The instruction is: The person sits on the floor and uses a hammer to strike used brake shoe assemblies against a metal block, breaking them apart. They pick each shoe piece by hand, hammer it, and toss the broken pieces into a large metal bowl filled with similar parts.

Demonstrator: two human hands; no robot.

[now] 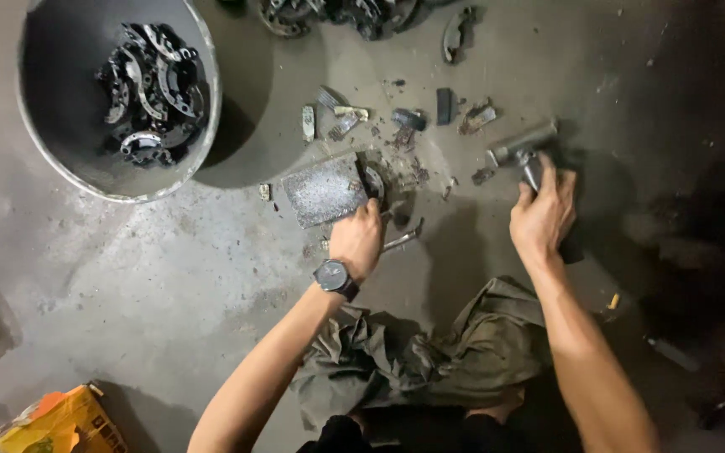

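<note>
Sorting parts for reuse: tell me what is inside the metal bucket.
The metal bucket holds a heap of curved brake shoes with dark linings. What lies beneath the heap is covered.

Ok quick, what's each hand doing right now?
Left hand: closed on a curved metal part at the steel block.
Right hand: closed around a hammer.

Your arms are bare to above the elbow, with no sleeves or gloves on your hands. A dark round-faced wristwatch on a black strap sits on your left wrist, and dark clothing shows at the bottom edge.
</note>
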